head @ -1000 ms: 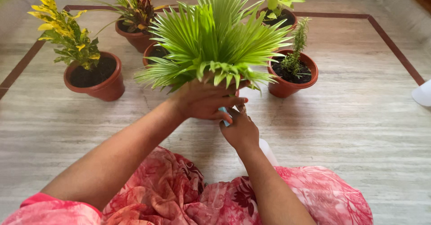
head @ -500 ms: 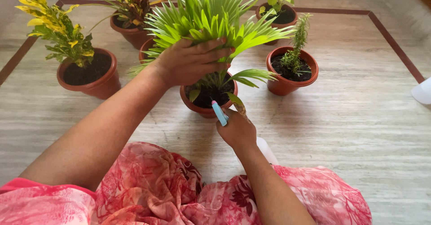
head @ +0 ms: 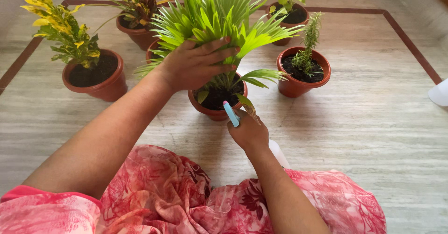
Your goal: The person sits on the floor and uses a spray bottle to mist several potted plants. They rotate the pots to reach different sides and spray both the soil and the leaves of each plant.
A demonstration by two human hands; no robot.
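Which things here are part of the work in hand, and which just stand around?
In hand:
left hand holding back the fan palm fronds
palm's terracotta pot
right hand gripping a spray bottle with a blue nozzle

Standing around:
yellow croton pot
rosemary-like plant pot
reddish-leaved plant pot
light-green leafy pot

The right hand (head: 248, 133) closes over most of a white plastic spray bottle (head: 278, 153), so only its light blue nozzle and a bit of the body past the wrist show; whether a finger is on the trigger cannot be told. The left hand (head: 195, 66) and the gathered green palm fronds (head: 219, 17) cover part of the soil in the front terracotta pot (head: 215, 113) and nearly all of a second brown pot (head: 151, 54) behind it. The yellow-leaved plant (head: 56, 26) is cut off by the top edge. A white object (head: 439, 94) at the right edge is cut off and too partial to name
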